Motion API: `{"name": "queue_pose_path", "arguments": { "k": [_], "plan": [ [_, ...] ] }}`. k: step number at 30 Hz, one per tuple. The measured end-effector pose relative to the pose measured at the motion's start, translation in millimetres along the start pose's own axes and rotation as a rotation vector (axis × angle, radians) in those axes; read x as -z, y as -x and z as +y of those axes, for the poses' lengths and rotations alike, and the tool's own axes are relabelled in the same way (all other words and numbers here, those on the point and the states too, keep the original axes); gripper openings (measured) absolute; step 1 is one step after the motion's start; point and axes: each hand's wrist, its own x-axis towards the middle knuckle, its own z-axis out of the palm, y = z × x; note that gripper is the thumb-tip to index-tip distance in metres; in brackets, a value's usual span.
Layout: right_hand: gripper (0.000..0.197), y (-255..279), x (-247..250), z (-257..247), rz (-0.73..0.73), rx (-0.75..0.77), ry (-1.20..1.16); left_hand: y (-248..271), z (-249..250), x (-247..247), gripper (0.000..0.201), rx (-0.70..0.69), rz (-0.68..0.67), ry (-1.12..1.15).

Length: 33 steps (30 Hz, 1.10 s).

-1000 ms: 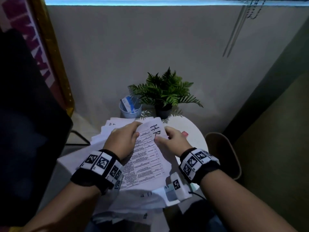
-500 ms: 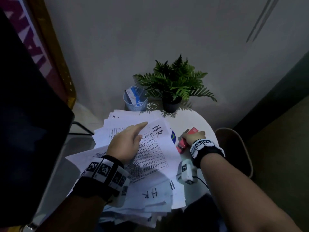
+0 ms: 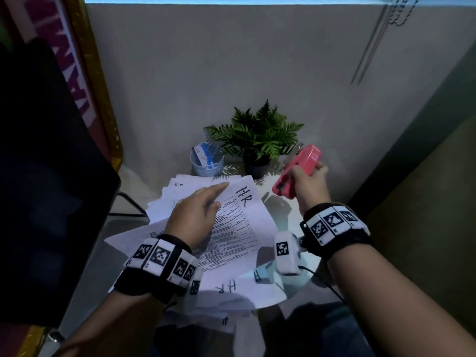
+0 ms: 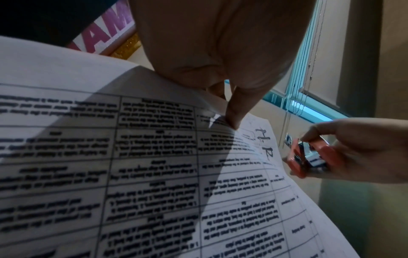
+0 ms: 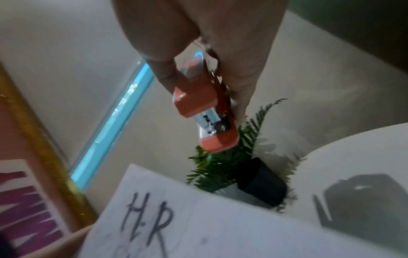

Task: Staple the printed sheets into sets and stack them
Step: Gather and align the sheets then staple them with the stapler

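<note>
Left hand (image 3: 195,217): lies flat with fingers straight, pinning the top set (image 3: 237,228), the one marked "H.R", on the pile (image 3: 177,194) at the table's (image 3: 283,202) middle.
Right hand (image 3: 309,184): wrapped round the pink stapler (image 3: 296,173), raised over the table's far right, apart from the paper.
Misaligned set: if the left hand eases off, the sheets could fan out and staple crooked.
Wrong sheets: loose pages lie just beneath; the stapler's mouth might catch one of them too.
Finger: the left forefinger points at the far corner, near where the staple would likely go.
Plant (image 3: 257,140): stands just beyond the stapler; a wide swing could knock it.
Pile: sheets overhang the near edge and may slide off.
</note>
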Motion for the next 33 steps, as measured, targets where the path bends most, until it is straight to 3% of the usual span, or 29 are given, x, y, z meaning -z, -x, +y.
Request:
{"name": "queue_pose_path", "arguments": {
  "k": [3,6,10,14,19,21,25,29,33],
  "plan": [
    [0.051,24,-11,-14,0.0,0.102,-0.054,10,12,7,0.043,-0.038,0.054,0.038],
    [0.061,46,-20,-19,0.011,0.089,-0.093,19,22,14,0.043,-0.054,0.092,0.055],
    [0.037,64,-23,-17,0.002,0.121,-0.083,29,30,21,0.043,-0.07,0.111,0.091],
    [0.029,70,-30,-14,0.04,0.16,-0.041,35,36,26,0.043,-0.1,0.136,0.11],
    [0.059,76,-42,-13,0.063,0.202,0.063,38,40,26,0.043,-0.133,0.138,0.126],
    [0.054,74,-44,-12,0.085,0.222,0.078,38,41,26,0.043,-0.148,0.139,0.137],
    [0.068,72,-47,-13,0.122,0.231,0.047,39,44,25,0.042,-0.19,0.133,0.132],
    [0.058,67,-47,-15,0.15,0.215,0.021,42,49,27,0.045,-0.159,0.128,0.111],
    [0.063,61,-46,-15,0.1,0.192,0.004,35,42,35,0.032,-0.036,-0.001,-0.154]
  ]
}}
